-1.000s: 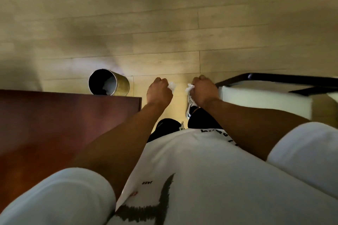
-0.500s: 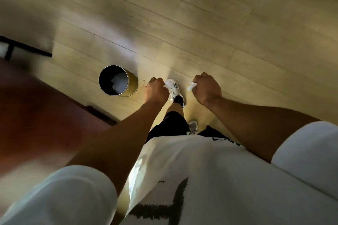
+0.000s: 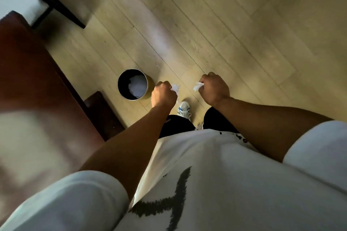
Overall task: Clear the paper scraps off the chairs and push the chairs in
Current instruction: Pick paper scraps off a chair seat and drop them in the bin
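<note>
In the head view, a crumpled paper scrap (image 3: 175, 87) is gripped in the left hand (image 3: 163, 95), whose fingers are curled round it, and a second paper scrap (image 3: 198, 86) is pinched in the clenched right hand (image 3: 214, 89). Both hands are held above the pale plank floor (image 3: 216, 24). A round gold waste bin (image 3: 134, 86), with what seems to be white paper inside, is seen just at nine o'clock of the left hand. A dark red table (image 3: 28, 73) is seen at eight o'clock, and part of a black-framed chair (image 3: 48, 0) at eleven o'clock.
</note>
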